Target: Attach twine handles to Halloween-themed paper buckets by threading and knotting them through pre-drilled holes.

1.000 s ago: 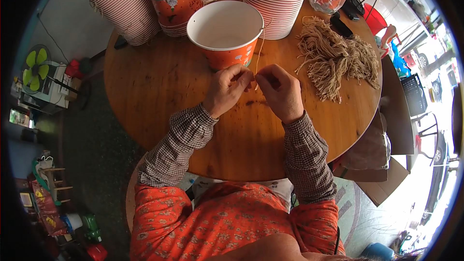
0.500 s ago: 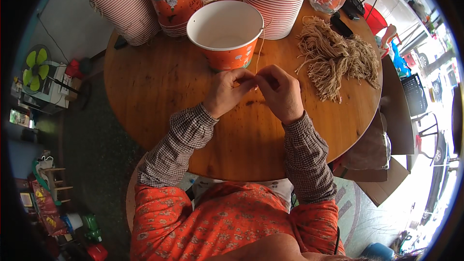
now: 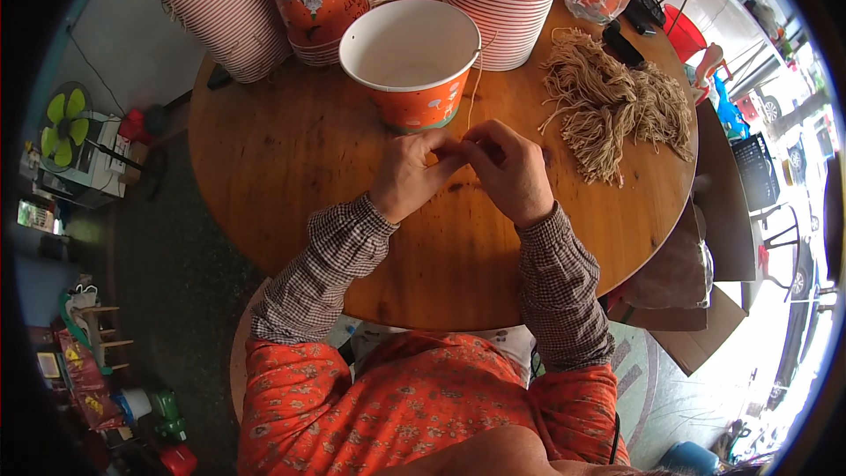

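An orange paper bucket point(image 3: 421, 106) with a white inside stands upright on the round wooden table, just beyond my hands. A thin beige string point(image 3: 477, 92) passes through a hole at its right rim and runs down to my fingers. My left hand point(image 3: 412, 172) is closed, its thumb and fingertips pinched together. Against it, my right hand point(image 3: 509, 169) pinches too, and the fingertips of both meet at the string's end. The exact grip is partly hidden by the fingers.
Tall stacks of paper buckets point(image 3: 507, 0) line the table's far side, one orange bucket point(image 3: 319, 13) among them at the left. A heap of beige strings point(image 3: 608, 101) lies on the right, with a black object point(image 3: 622, 46) behind it. A green-bladed fan point(image 3: 65, 128) stands far left.
My left fingers have shifted slightly and curled closer to the right fingertips. The bucket and its string stay almost where they were.
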### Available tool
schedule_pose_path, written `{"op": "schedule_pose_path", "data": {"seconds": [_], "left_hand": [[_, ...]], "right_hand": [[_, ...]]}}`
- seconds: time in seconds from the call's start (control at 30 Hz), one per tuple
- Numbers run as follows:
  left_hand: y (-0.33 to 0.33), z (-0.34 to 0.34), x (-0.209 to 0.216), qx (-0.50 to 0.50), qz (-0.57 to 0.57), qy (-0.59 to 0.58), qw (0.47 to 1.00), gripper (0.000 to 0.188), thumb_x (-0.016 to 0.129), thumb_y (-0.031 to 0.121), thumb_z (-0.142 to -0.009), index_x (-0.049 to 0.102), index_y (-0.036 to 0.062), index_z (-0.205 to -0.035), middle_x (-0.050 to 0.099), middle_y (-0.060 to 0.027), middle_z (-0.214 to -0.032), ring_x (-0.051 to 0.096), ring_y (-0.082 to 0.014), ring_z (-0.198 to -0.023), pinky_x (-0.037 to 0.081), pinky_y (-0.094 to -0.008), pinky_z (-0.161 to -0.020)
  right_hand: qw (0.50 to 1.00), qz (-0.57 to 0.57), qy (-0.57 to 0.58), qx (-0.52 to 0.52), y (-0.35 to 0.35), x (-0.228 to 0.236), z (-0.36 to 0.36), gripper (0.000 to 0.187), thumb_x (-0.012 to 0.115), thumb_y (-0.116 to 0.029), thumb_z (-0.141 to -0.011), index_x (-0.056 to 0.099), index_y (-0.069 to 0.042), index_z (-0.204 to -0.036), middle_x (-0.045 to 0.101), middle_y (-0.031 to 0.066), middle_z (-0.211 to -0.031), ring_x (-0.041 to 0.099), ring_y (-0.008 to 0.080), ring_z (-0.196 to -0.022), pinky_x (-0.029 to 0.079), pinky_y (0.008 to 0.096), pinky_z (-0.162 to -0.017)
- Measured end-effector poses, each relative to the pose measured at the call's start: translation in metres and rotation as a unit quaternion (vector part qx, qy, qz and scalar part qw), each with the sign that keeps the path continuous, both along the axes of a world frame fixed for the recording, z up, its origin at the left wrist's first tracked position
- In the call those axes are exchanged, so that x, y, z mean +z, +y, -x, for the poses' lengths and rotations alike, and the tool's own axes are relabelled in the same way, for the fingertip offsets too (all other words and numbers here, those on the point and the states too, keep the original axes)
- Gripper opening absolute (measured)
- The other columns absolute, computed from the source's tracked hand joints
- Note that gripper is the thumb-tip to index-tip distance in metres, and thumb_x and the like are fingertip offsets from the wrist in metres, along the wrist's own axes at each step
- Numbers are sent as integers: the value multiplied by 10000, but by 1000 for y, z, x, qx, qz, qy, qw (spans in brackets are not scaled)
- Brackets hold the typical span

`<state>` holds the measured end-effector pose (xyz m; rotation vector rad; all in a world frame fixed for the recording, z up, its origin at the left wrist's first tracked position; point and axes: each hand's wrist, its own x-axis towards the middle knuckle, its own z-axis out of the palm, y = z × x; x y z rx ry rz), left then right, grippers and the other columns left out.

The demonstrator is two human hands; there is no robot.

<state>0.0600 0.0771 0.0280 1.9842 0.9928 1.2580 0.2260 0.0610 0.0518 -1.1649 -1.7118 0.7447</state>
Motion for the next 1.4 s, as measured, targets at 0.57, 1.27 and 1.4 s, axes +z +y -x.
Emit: {"op": "schedule_pose_path", "data": {"seconds": [0.57,1.27,1.4], "left_hand": [[4,3,0,14,33,-13,999,88,667,71,-844,635,-2,-881,676,-54,-795,643,-132,-728,499,-263,-655],[2,3,5,19,17,-4,1000,72,670,55,-839,642,10,-887,681,-67,-811,654,-159,-726,506,-268,-653],[1,2,6,23,1,6,1000,76,672,58,-840,643,10,-892,680,-65,-809,653,-161,-722,506,-268,-649]], "right_hand": [[1000,-18,-20,-13,-1,2,2,106,653,-73,-816,600,4,-867,633,141,-773,624,265,-648,503,325,-607],[1000,1,-9,-28,-2,3,2,127,647,-120,-845,616,2,-865,613,118,-658,584,179,-535,472,291,-537],[999,-10,-1,-34,-2,3,2,132,644,-120,-846,615,8,-861,609,117,-651,579,164,-532,470,288,-534]]}}
